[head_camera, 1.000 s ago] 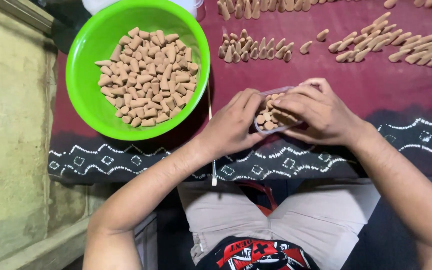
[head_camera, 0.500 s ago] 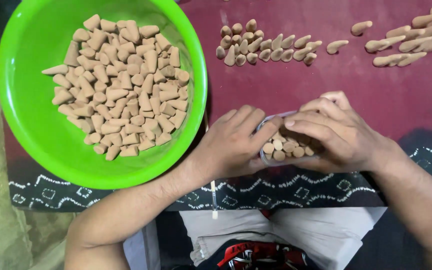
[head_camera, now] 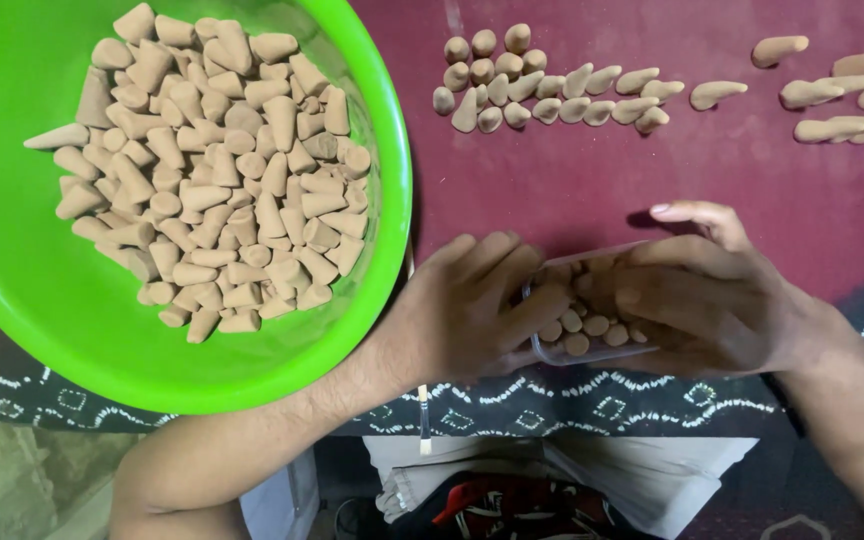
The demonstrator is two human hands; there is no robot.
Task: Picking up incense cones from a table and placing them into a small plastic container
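Cones (head_camera: 577, 325) of tan clay-like material sit packed inside a small clear container (head_camera: 592, 352), and from my remote seat I see that container held between both hands at about five o'clock in the view, low on the maroon cloth (head_camera: 572, 190). Left hand (head_camera: 472, 310) comes in from seven o'clock, fingers curled around the container's near-left side, fingertips pressed against its rim. Right hand (head_camera: 702, 300) comes in from four o'clock and cups over the container's right side and top, fingers bunched together over the cones, the index finger lifted slightly toward twelve o'clock. I cannot tell whether the right fingertips pinch a single cone, since they hide what lies beneath them. Nearest to me, at six o'clock, the cloth's dark patterned border (head_camera: 572, 412) runs along the edge, with a lap in pale fabric below it. A thin white stick (head_camera: 422, 420) hangs over that border just beside the left wrist.

Further out, at ten o'clock, a bright green bowl (head_camera: 72, 320) holds a large loose heap of cones (head_camera: 212, 180), its rim near the left hand but apart from it. Farthest, at twelve to two o'clock, rows of cones (head_camera: 552, 85) lie on the cloth, some standing and some lying on their sides, well apart from the hands.
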